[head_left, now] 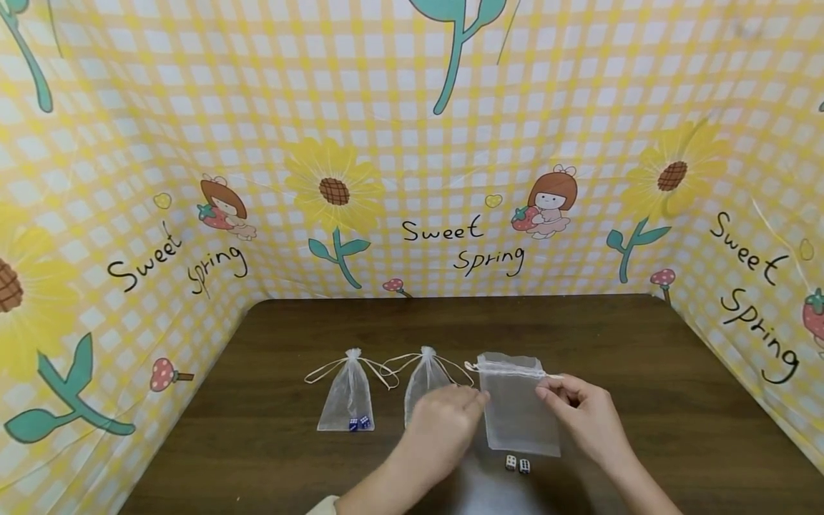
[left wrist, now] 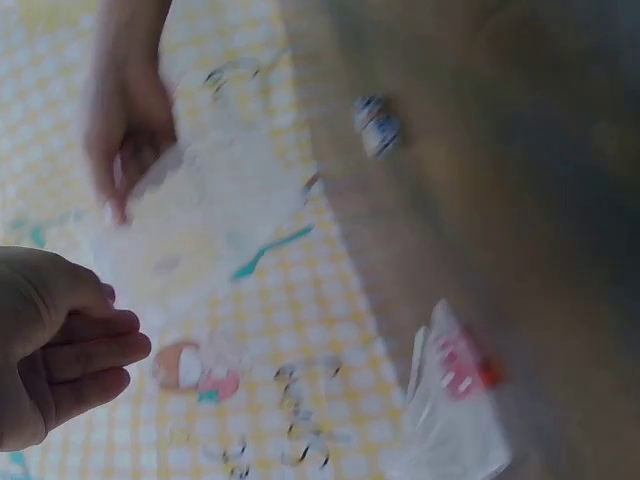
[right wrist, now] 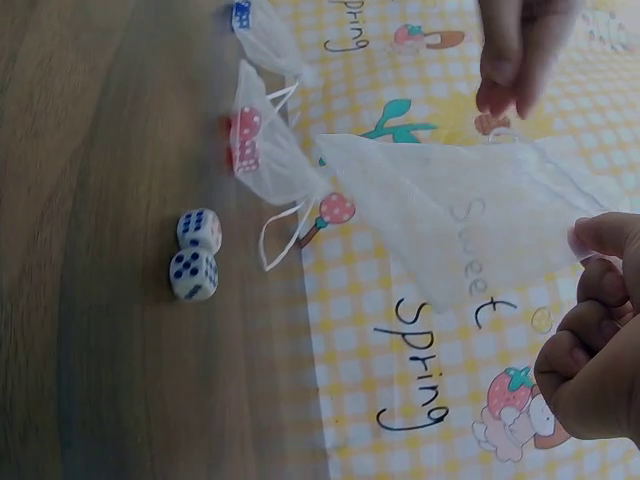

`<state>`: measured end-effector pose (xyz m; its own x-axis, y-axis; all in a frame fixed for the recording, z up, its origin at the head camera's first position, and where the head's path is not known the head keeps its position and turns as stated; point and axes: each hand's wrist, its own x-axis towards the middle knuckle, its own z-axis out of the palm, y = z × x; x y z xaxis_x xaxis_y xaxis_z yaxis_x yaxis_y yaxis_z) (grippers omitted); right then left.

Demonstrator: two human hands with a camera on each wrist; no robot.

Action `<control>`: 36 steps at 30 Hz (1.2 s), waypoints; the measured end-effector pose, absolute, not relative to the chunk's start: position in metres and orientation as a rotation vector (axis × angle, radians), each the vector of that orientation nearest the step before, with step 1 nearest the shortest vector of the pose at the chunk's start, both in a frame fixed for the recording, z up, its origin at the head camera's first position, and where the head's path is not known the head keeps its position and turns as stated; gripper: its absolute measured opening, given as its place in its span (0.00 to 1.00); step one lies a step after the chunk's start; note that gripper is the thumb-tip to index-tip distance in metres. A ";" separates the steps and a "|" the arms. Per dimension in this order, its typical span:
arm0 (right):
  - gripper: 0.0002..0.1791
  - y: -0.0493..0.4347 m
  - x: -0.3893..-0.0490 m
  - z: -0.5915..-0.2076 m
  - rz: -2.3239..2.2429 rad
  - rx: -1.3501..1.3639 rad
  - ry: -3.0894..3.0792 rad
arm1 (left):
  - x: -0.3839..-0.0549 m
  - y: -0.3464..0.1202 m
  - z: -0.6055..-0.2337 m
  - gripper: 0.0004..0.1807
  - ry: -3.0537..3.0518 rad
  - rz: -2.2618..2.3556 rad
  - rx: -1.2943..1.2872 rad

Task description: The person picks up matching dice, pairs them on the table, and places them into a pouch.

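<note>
My right hand [head_left: 582,411] pinches a sheer white drawstring bag [head_left: 520,418] at its upper right side, near the drawstring. The bag hangs flat and looks empty. By its left edge is my left hand [head_left: 444,422], overlapping it in the head view. In the right wrist view, a small gap shows between the left fingertips [right wrist: 495,100] and the bag. The left fingers are loosely bent and hold nothing in the left wrist view. Two white dice with blue pips, one die [right wrist: 199,231] against another die [right wrist: 193,274], lie on the table just below the bag.
Two tied sheer bags stand to the left on the dark wooden table [head_left: 257,458]. One bag [head_left: 344,400] holds blue dice; the other bag [head_left: 425,372], partly behind my left hand, holds red dice [right wrist: 243,140]. A patterned yellow checked cloth [head_left: 412,164] surrounds the table's back and sides.
</note>
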<state>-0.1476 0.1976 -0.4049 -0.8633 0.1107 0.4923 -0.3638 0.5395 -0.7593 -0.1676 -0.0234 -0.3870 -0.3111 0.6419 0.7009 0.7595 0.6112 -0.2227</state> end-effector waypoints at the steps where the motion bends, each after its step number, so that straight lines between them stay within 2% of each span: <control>1: 0.06 0.196 -0.147 -0.405 1.289 0.218 -2.276 | -0.172 -0.025 -0.383 0.05 -2.032 -0.307 -1.067; 6: 0.10 0.189 -0.142 -0.406 1.270 0.292 -2.219 | -0.183 -0.032 -0.366 0.03 -2.050 -0.768 -0.956; 14: 0.14 0.183 -0.138 -0.408 1.354 0.447 -2.086 | -0.173 -0.033 -0.355 0.02 -2.246 -1.089 -0.913; 23: 0.16 0.178 -0.138 -0.411 1.380 0.557 -2.015 | -0.171 -0.032 -0.351 0.04 -2.376 -1.022 -0.942; 30: 0.15 0.178 -0.137 -0.410 1.333 0.461 -2.118 | -0.169 -0.032 -0.348 0.11 -2.428 -0.996 -1.006; 36: 0.10 0.190 -0.141 -0.413 1.265 0.349 -2.325 | -0.171 -0.034 -0.347 0.12 -2.442 -0.966 -1.000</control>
